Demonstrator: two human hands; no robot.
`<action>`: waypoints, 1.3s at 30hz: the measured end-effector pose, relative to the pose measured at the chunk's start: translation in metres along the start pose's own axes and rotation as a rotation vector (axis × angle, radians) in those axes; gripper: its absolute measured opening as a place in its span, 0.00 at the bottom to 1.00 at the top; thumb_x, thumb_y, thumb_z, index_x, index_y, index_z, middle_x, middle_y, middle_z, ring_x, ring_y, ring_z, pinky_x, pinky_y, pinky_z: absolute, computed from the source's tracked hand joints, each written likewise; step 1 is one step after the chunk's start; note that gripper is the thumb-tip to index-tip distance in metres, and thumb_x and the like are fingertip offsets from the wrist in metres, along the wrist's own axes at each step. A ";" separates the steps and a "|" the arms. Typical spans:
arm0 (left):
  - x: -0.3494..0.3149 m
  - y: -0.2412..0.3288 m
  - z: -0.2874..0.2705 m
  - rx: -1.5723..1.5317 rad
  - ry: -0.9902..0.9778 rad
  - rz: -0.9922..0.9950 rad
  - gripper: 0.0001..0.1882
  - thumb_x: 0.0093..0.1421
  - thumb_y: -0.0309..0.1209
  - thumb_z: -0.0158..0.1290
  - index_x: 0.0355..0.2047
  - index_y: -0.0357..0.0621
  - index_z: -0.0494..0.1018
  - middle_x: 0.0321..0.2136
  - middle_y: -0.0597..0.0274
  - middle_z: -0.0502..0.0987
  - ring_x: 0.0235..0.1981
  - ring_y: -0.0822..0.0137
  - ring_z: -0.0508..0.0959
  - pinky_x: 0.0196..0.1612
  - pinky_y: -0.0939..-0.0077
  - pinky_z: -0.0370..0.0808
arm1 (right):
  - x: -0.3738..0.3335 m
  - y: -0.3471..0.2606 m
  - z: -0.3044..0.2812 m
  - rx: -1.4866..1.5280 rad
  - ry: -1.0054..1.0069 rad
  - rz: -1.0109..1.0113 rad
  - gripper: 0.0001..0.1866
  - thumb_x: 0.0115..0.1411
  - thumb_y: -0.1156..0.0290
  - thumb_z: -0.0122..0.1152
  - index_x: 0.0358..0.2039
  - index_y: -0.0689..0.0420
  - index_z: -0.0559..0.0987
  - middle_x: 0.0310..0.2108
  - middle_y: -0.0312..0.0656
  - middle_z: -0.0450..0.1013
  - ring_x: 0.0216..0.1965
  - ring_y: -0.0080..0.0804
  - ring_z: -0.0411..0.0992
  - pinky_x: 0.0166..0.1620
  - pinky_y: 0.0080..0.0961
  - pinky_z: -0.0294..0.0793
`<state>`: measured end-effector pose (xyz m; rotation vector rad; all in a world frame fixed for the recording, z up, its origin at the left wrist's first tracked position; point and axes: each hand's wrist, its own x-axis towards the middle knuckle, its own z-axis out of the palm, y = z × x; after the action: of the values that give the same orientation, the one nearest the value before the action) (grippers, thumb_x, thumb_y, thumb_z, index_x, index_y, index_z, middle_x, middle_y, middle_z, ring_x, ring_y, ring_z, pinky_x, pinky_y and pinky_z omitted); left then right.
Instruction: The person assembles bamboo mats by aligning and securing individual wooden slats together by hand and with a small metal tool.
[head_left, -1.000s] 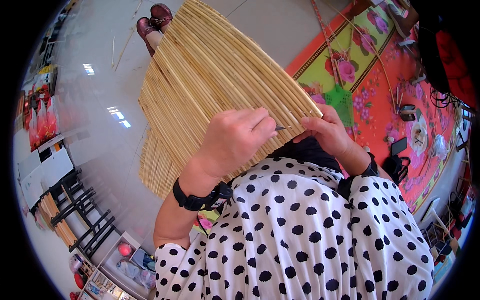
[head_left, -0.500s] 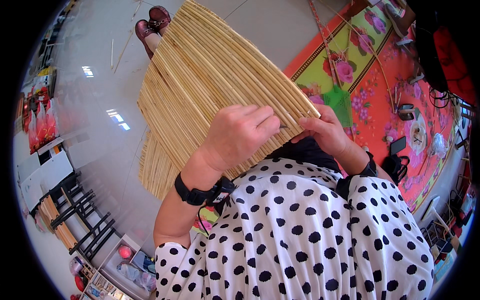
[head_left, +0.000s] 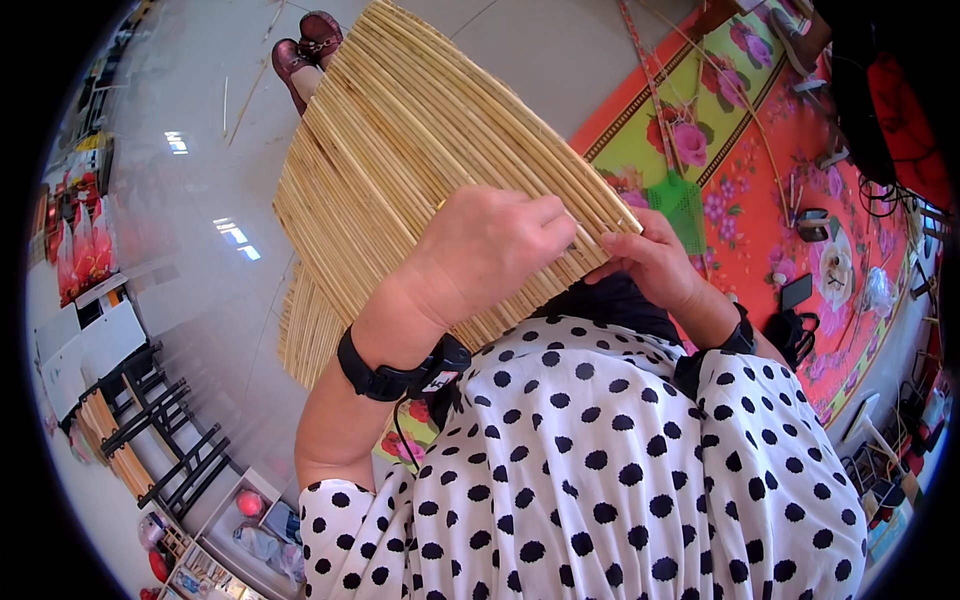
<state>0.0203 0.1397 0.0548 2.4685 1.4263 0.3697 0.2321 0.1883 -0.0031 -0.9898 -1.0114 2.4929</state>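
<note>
A stiff panel of pale yellow plant stalks [head_left: 400,130], laid side by side, slants across my lap, its near right corner close to my body. My right hand [head_left: 655,262] pinches that corner, thumb on top and fingers underneath. Over the panel's near part, my left hand [head_left: 495,245] is closed in a fist beside the right thumb. What the left fingers grip is hidden; a small yellowish bit shows at the fist's far side. A second piece of stalks [head_left: 305,325] lies partly covered under the panel on the left.
A red and green flowered mat [head_left: 740,190] spreads at the right, with loose stalks, a green mesh piece [head_left: 678,208] and a phone-like dark slab [head_left: 796,291] on it. Folded black frames [head_left: 165,430] and a box [head_left: 240,520] stand at left. Dark red shoes [head_left: 320,40] show beyond the panel.
My left fist has shifted slightly up and right across the panel. The thin dark tip that stuck out of it earlier is no longer plain. My right hand keeps its hold.
</note>
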 end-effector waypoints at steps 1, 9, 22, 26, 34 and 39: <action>0.000 0.000 0.000 -0.005 0.003 -0.010 0.11 0.44 0.32 0.58 0.20 0.44 0.66 0.20 0.63 0.67 0.21 0.64 0.73 0.22 0.72 0.69 | 0.000 0.001 -0.001 0.004 -0.002 0.006 0.18 0.57 0.71 0.51 0.48 0.64 0.69 0.39 0.43 0.72 0.38 0.28 0.73 0.36 0.26 0.78; -0.014 -0.006 0.000 -0.133 0.075 -0.056 0.09 0.44 0.30 0.59 0.22 0.44 0.70 0.19 0.64 0.69 0.20 0.65 0.73 0.22 0.73 0.69 | 0.000 0.001 0.000 -0.023 -0.026 -0.024 0.18 0.57 0.71 0.51 0.48 0.64 0.69 0.40 0.42 0.72 0.38 0.27 0.73 0.37 0.25 0.78; -0.011 -0.006 0.015 -0.181 0.153 0.006 0.09 0.44 0.31 0.59 0.22 0.44 0.69 0.19 0.65 0.69 0.20 0.65 0.72 0.22 0.73 0.69 | 0.000 0.000 0.001 -0.017 -0.022 -0.011 0.19 0.58 0.71 0.52 0.49 0.64 0.68 0.40 0.42 0.71 0.39 0.27 0.72 0.37 0.25 0.78; -0.012 -0.007 0.017 -0.201 0.168 0.010 0.10 0.44 0.31 0.59 0.22 0.44 0.69 0.19 0.65 0.69 0.20 0.65 0.73 0.22 0.73 0.70 | 0.001 0.001 0.002 -0.026 0.009 -0.024 0.20 0.56 0.73 0.50 0.48 0.68 0.68 0.41 0.48 0.72 0.38 0.33 0.74 0.36 0.29 0.79; -0.012 -0.011 0.021 -0.182 0.175 0.020 0.10 0.45 0.33 0.57 0.20 0.46 0.66 0.19 0.66 0.67 0.20 0.66 0.72 0.22 0.73 0.69 | 0.001 0.001 0.001 -0.027 0.015 -0.015 0.20 0.56 0.72 0.50 0.48 0.69 0.68 0.41 0.49 0.72 0.38 0.34 0.74 0.36 0.29 0.79; -0.012 -0.012 0.021 -0.177 0.161 0.007 0.10 0.45 0.33 0.57 0.20 0.46 0.66 0.19 0.66 0.68 0.20 0.66 0.73 0.22 0.73 0.69 | 0.000 0.001 0.001 -0.021 0.018 -0.016 0.20 0.56 0.72 0.50 0.49 0.69 0.68 0.41 0.49 0.72 0.38 0.34 0.74 0.36 0.28 0.79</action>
<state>0.0122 0.1331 0.0304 2.3467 1.3797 0.6791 0.2310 0.1874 -0.0033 -1.0048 -1.0385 2.4612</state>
